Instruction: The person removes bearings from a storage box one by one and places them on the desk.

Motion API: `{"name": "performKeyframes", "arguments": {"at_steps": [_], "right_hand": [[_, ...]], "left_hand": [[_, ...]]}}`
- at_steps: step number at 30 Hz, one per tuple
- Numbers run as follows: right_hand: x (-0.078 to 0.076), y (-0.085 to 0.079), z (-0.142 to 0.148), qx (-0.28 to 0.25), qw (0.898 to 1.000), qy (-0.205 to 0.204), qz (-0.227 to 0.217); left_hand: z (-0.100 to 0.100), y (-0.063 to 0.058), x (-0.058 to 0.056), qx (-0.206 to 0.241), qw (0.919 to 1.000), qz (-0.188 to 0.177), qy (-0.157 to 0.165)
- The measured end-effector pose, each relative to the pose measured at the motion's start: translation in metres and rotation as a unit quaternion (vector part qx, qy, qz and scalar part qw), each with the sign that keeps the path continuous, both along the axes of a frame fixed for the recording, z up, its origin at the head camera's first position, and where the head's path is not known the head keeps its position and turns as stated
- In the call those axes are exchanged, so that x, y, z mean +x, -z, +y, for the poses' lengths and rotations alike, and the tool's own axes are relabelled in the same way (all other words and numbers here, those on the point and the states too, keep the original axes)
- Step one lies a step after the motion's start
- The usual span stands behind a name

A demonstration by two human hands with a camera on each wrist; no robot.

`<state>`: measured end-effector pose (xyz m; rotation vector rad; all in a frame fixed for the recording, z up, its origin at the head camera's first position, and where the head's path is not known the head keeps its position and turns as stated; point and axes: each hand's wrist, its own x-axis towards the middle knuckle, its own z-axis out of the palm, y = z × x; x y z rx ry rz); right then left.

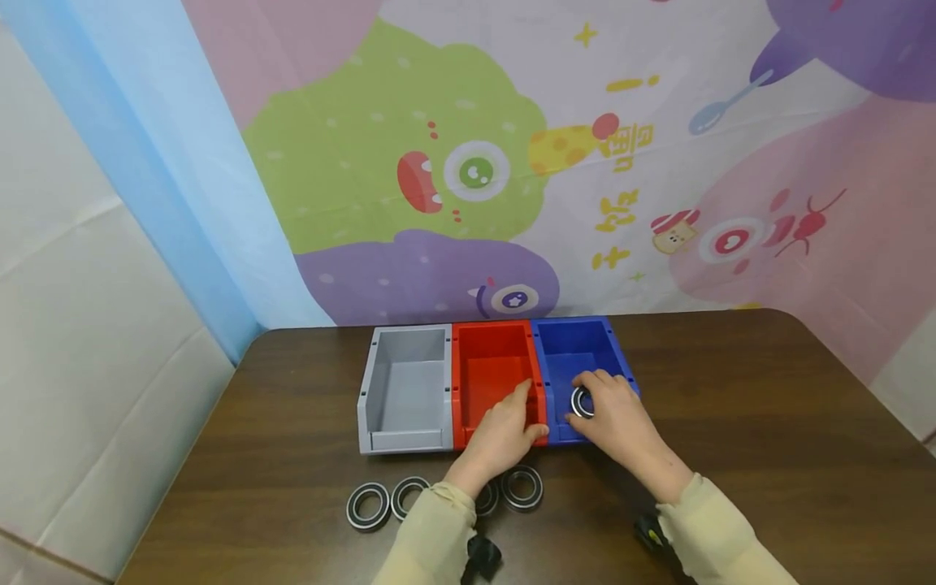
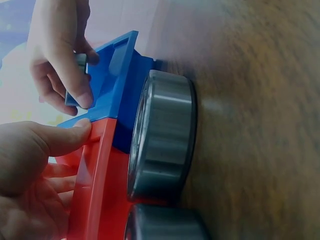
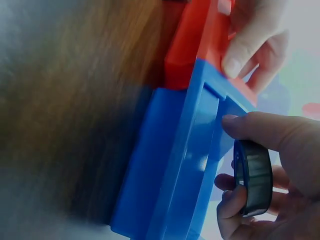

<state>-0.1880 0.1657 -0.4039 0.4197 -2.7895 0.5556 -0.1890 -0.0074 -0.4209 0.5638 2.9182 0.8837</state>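
My right hand (image 1: 614,414) holds a ball bearing (image 3: 257,177), a steel ring with a dark seal, over the front of the blue bin (image 1: 578,333). In the right wrist view, fingers curl round the bearing while the thumb extends above it. My left hand (image 1: 500,435) rests on the red bin (image 1: 493,370). Its thumb touches the front corner beside the blue bin, and its other fingers reach inside the red bin in the left wrist view. Several more bearings (image 1: 522,488) lie flat in a row before the bins, partly covered by the left forearm.
A grey bin (image 1: 409,390) stands left of the red one, side by side on the brown wooden table (image 1: 292,455). Behind the table hangs a cartoon-printed cloth (image 1: 409,106). Black straps (image 1: 483,556) show near both sleeves.
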Motion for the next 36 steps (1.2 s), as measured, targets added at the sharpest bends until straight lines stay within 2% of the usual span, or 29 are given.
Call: {"name": "performKeyframes", "arguments": {"at_steps": [10, 17, 27, 36], "right_hand": [[0.023, 0.009, 0.0, 0.004, 0.999, -0.031, 0.015], [0.035, 0.015, 0.001, 0.008, 0.998, -0.055, -0.014], [0.05, 0.024, -0.002, 0.024, 0.995, -0.093, -0.03], [0.055, 0.025, -0.001, 0.058, 0.988, -0.133, -0.053]], "left_hand": [[0.0, 0.001, 0.001, -0.004, 0.9999, 0.009, 0.003], [-0.001, 0.001, 0.001, 0.006, 1.0, 0.006, 0.002], [-0.003, 0.002, 0.003, 0.012, 0.9999, 0.006, -0.003], [-0.001, 0.001, 0.002, 0.009, 0.9999, 0.007, -0.001]]}}
